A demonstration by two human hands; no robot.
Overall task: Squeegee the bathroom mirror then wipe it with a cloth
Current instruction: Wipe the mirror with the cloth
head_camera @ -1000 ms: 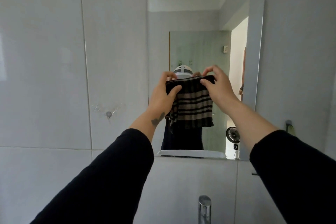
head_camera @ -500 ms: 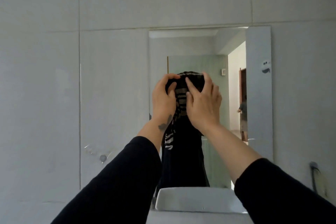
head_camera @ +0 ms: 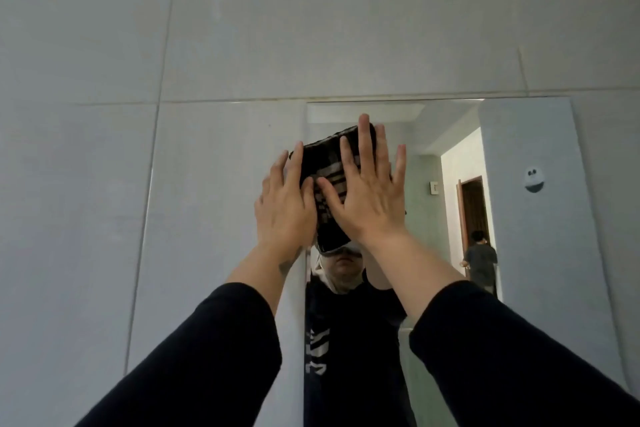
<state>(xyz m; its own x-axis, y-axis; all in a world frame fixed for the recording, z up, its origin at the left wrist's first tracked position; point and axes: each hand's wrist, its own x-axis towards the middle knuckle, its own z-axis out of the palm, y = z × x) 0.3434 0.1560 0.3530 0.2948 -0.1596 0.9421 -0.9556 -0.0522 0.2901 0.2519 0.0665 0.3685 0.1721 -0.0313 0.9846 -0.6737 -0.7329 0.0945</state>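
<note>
Pressing a folded dark striped cloth [head_camera: 325, 173] flat against the upper left part of the mirror [head_camera: 540, 253], the right hand [head_camera: 367, 198] lies open with fingers spread over it, while the left hand [head_camera: 284, 211] steadies its left edge with loosely curved fingers. With nothing actually gripping the cloth, it could slide out and drop once the stroke starts. The bunched fold may also leave streaks near the mirror's left edge.
</note>
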